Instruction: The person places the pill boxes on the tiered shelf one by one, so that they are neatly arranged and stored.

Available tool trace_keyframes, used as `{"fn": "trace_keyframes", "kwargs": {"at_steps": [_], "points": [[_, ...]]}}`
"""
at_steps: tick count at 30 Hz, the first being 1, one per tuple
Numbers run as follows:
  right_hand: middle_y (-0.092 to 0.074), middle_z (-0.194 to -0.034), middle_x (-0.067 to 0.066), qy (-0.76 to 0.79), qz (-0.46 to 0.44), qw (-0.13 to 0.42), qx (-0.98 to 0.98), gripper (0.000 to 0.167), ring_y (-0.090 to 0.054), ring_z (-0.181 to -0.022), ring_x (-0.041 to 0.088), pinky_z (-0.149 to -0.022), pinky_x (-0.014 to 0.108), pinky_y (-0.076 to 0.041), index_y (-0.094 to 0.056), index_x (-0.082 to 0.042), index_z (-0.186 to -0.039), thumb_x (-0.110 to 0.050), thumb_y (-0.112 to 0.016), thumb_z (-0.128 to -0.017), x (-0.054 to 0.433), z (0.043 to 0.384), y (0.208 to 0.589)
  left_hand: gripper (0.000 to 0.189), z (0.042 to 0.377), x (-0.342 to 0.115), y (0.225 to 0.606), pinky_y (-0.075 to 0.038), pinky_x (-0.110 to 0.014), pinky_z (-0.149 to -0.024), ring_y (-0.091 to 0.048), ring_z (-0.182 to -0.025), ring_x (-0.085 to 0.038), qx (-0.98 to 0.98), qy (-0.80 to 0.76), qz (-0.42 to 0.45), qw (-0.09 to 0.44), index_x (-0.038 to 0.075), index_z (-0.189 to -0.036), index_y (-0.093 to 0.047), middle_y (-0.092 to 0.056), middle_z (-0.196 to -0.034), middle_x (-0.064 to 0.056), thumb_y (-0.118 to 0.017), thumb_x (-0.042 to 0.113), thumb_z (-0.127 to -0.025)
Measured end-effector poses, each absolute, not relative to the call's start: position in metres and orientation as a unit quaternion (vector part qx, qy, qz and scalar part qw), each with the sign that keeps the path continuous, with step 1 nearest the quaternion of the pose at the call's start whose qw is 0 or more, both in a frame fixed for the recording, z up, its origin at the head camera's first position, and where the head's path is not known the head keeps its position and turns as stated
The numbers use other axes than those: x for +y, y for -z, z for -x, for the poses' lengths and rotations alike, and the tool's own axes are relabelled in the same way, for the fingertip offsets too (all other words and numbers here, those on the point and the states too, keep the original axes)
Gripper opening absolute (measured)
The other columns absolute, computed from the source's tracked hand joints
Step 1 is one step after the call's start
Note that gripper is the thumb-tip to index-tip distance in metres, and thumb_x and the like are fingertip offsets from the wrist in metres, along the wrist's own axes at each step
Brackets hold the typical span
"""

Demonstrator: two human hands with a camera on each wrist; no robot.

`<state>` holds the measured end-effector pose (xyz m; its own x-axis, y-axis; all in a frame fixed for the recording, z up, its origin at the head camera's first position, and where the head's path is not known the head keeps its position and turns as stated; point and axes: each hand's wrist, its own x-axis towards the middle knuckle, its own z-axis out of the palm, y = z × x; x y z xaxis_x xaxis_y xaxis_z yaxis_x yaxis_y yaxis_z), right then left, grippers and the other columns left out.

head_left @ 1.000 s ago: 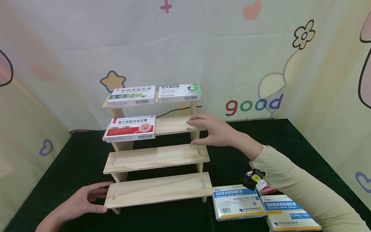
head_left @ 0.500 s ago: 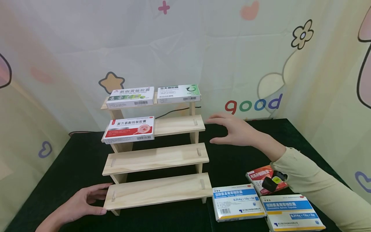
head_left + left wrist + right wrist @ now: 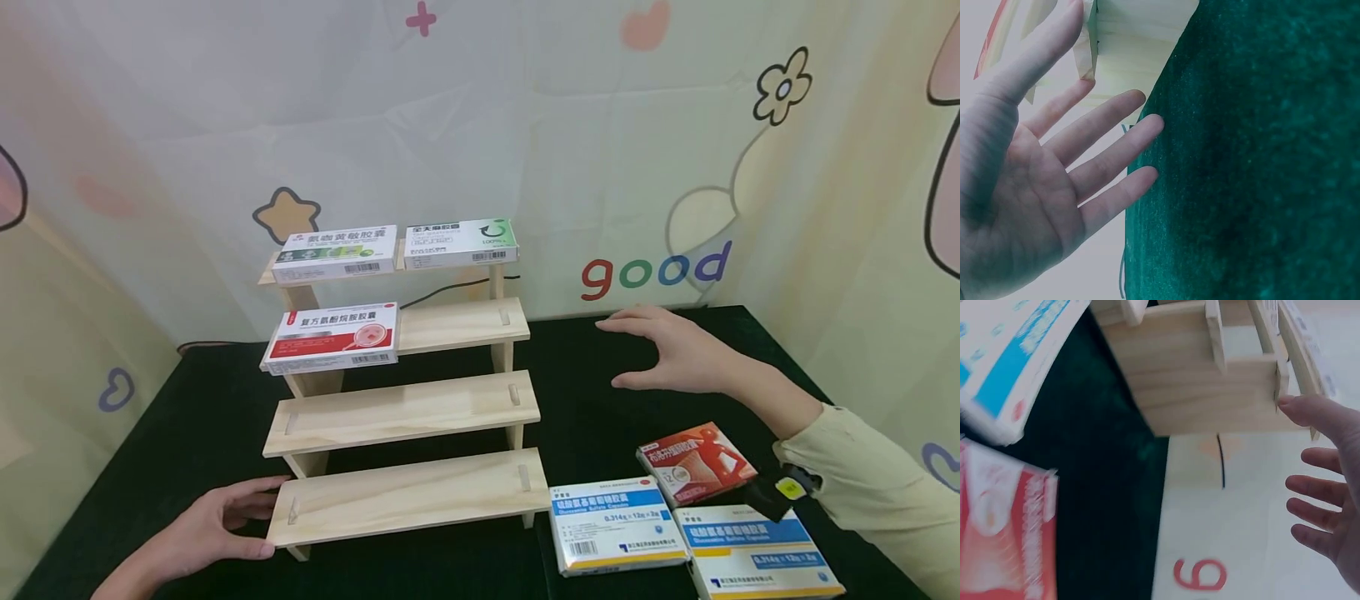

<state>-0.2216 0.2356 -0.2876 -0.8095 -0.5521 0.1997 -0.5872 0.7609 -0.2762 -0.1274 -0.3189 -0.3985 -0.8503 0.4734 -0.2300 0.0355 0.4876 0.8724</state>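
A stepped wooden display rack [image 3: 408,497] with several shelves stands on the dark cloth. My left hand [image 3: 217,525] is at the left end of its lowest shelf, thumb tip at the front corner and index finger at the back one. In the left wrist view that hand [image 3: 1054,181] has its fingers straight and spread. My right hand [image 3: 678,350] hovers right of the rack, thumb apart from the fingers, holding nothing. On the second shelf from the top, at the left, lies a red-and-white medicine box [image 3: 333,337]. The top shelf carries a green-and-white medicine box [image 3: 335,252] and another white one [image 3: 461,243].
Right of the rack lie two blue-and-white medicine boxes, one nearer the rack [image 3: 617,525] and one farther right [image 3: 757,554]. A red medicine box [image 3: 696,463] lies behind them. A printed curtain [image 3: 480,125] hangs behind the dark tablecloth [image 3: 585,417].
My right hand has moved away to the right from the second shelf from the top, uncovering the red medicine box. The left hand stays at the lowest shelf.
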Motion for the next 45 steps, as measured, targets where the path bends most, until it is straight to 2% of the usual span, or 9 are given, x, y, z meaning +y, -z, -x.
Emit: {"fn": "trace_keyframes", "kwargs": {"at_steps": [2, 6, 9, 12, 16, 31, 45], "points": [[-0.049, -0.127, 0.017, -0.167, -0.292, 0.05, -0.94, 0.066, -0.044, -0.116, 0.035, -0.088, 0.055, -0.041, -0.05, -0.008, -0.128, -0.03, -0.076, -0.072, 0.245, 0.219, 0.292, 0.067, 0.127, -0.319, 0.399, -0.045, -0.054, -0.081, -0.054, -0.104, -0.035, 0.832, -0.483, -0.151, 0.226, -0.012, -0.134, -0.03, -0.042, -0.126, -0.034, -0.067, 0.01, -0.081], [-0.048, -0.128, 0.019, -0.178, -0.272, 0.041, -0.945, 0.068, -0.041, -0.117, 0.037, -0.088, 0.057, -0.039, -0.049, -0.007, -0.128, -0.031, -0.076, -0.071, 0.261, 0.214, 0.302, 0.068, 0.127, -0.32, 0.399, -0.045, -0.053, -0.081, -0.057, -0.102, -0.023, 0.835, -0.48, -0.154, 0.222, -0.012, -0.134, -0.031, -0.043, -0.126, -0.033, -0.067, 0.011, -0.081], [-0.047, -0.128, 0.02, -0.183, -0.262, 0.034, -0.947, 0.069, -0.041, -0.117, 0.039, -0.088, 0.058, -0.038, -0.049, -0.006, -0.128, -0.032, -0.076, -0.071, 0.269, 0.211, 0.309, 0.068, 0.127, -0.32, 0.399, -0.045, -0.053, -0.081, -0.058, -0.101, -0.021, 0.837, -0.477, -0.151, 0.222, -0.012, -0.134, -0.031, -0.044, -0.125, -0.033, -0.068, 0.011, -0.081], [-0.047, -0.128, 0.021, -0.185, -0.255, 0.03, -0.949, 0.07, -0.041, -0.117, 0.04, -0.088, 0.059, -0.038, -0.049, -0.006, -0.128, -0.032, -0.077, -0.07, 0.276, 0.208, 0.316, 0.068, 0.127, -0.32, 0.398, -0.045, -0.053, -0.081, -0.056, -0.103, -0.03, 0.836, -0.478, -0.149, 0.225, -0.012, -0.133, -0.031, -0.044, -0.126, -0.033, -0.067, 0.011, -0.081], [-0.046, -0.127, 0.022, -0.188, -0.247, 0.024, -0.95, 0.07, -0.04, -0.116, 0.041, -0.086, 0.06, -0.038, -0.049, -0.007, -0.128, -0.033, -0.078, -0.069, 0.285, 0.204, 0.323, 0.068, 0.127, -0.319, 0.399, -0.045, -0.053, -0.081, -0.054, -0.104, -0.035, 0.837, -0.476, -0.149, 0.225, -0.013, -0.133, -0.031, -0.043, -0.126, -0.034, -0.067, 0.011, -0.081], [-0.043, -0.128, 0.025, -0.209, -0.226, -0.025, -0.951, 0.074, -0.038, -0.116, 0.045, -0.082, 0.062, -0.04, -0.048, -0.006, -0.128, -0.03, -0.08, -0.065, 0.323, 0.189, 0.351, 0.067, 0.127, -0.319, 0.399, -0.045, -0.054, -0.081, -0.056, -0.103, -0.032, 0.837, -0.476, -0.158, 0.219, -0.013, -0.134, -0.031, -0.043, -0.126, -0.034, -0.066, 0.01, -0.082], [-0.047, -0.124, 0.024, -0.226, -0.226, -0.044, -0.946, 0.072, -0.04, -0.112, 0.044, -0.08, 0.059, -0.043, -0.051, -0.005, -0.123, -0.032, -0.08, -0.063, 0.336, 0.177, 0.371, 0.067, 0.126, -0.318, 0.4, -0.045, -0.054, -0.081, -0.054, -0.104, -0.037, 0.837, -0.477, -0.147, 0.223, -0.013, -0.133, -0.03, -0.043, -0.126, -0.033, -0.066, 0.011, -0.082]]}}
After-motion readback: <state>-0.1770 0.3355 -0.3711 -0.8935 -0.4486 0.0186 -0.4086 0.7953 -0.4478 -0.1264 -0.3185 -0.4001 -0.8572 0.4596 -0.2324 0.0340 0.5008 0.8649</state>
